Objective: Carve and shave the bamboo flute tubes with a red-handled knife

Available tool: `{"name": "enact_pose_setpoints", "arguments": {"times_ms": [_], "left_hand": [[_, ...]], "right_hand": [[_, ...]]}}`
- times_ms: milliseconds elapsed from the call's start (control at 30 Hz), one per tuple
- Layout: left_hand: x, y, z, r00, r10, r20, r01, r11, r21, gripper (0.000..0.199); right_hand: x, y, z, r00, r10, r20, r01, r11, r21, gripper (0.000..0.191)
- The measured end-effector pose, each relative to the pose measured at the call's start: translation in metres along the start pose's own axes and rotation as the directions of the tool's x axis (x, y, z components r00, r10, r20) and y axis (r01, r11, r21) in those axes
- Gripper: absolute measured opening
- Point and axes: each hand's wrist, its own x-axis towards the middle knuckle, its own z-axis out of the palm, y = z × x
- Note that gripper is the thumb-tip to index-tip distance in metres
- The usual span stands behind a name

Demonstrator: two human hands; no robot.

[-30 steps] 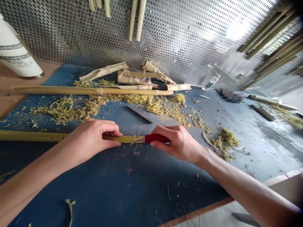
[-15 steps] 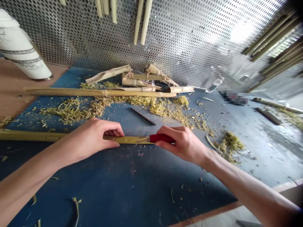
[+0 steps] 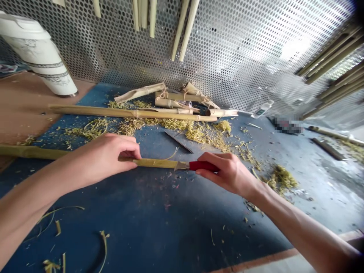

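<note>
Head view: nearest, pale curled shavings (image 3: 104,246) dot the dark-blue flat tabletop (image 3: 148,227), and just beyond, the left hand (image 3: 105,157) pinches a long yellow-green bamboo tube (image 3: 155,163) running in from the left, while the right hand (image 3: 229,172) grips a red-handled metal-bladed tool (image 3: 196,165), blade at the tube's right end. Past them, a slim dark strip (image 3: 179,142), then a long tan bamboo pole (image 3: 108,111), then a silver perforated panel (image 3: 233,45).
</note>
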Motion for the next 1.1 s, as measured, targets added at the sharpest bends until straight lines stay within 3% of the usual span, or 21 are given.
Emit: {"name": "enact_pose_setpoints", "arguments": {"times_ms": [133, 367, 600, 767, 1100], "left_hand": [[-0.005, 0.0, -0.009, 0.997, -0.075, 0.01, 0.075, 0.997, -0.025, 0.017], [0.001, -0.008, -0.002, 0.993, -0.08, 0.093, 0.085, 0.995, -0.06, 0.018], [0.002, -0.011, 0.0, 0.988, -0.089, 0.124, 0.1, 0.991, -0.087, 0.018], [0.003, -0.009, -0.001, 0.985, -0.098, 0.139, 0.111, 0.99, -0.091, 0.019], [0.003, -0.004, -0.003, 0.978, -0.13, 0.164, 0.147, 0.985, -0.091, 0.019]], "right_hand": [[0.008, -0.002, -0.001, 1.0, -0.016, 0.023, 0.016, 1.0, 0.007, 0.027], [0.017, -0.002, -0.009, 1.0, -0.01, 0.024, 0.01, 0.999, 0.034, 0.022], [0.031, -0.014, 0.006, 0.998, -0.036, 0.047, 0.036, 0.999, 0.011, 0.025], [0.033, -0.01, 0.011, 0.994, -0.094, 0.054, 0.095, 0.996, 0.0, 0.027], [0.04, -0.019, 0.016, 0.997, -0.071, 0.042, 0.072, 0.997, -0.035, 0.029]]}}
